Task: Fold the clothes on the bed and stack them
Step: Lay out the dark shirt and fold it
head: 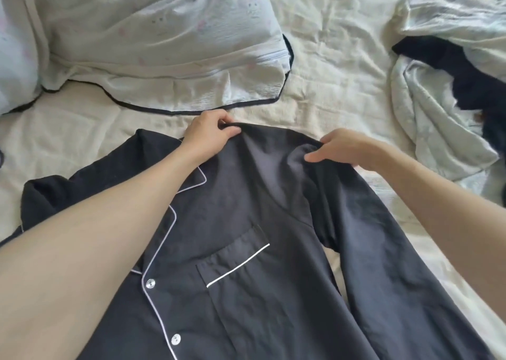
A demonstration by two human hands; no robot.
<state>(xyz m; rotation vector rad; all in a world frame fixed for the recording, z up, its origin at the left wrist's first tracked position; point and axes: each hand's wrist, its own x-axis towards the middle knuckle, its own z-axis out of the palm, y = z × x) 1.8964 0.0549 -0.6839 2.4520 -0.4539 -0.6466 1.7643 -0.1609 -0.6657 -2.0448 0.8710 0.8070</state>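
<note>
A dark shirt (246,250) with white piping is laid face up on the bed (328,72), its collar end pointing away from the person and its lower part running out of the bottom of the view. Its top edge is pinched by the left hand (210,129), with fingers and thumb curled round a raised fold of cloth near the collar. The shoulder on the other side is gripped by the right hand (345,147), the thumb being laid on top of the cloth and the fingers tucked behind the fold. A chest pocket (232,266) with a white trim line is seen in the middle of the shirt, and two clear buttons (150,283) are set along the piped front edge. One sleeve (383,250) is laid down the right side of the body. Beyond the shirt, a pale garment (153,44) edged in dark piping is spread on the bed. At the far right, a dark cloth (465,80) is partly covered by crumpled pale fabric (427,107).
</note>
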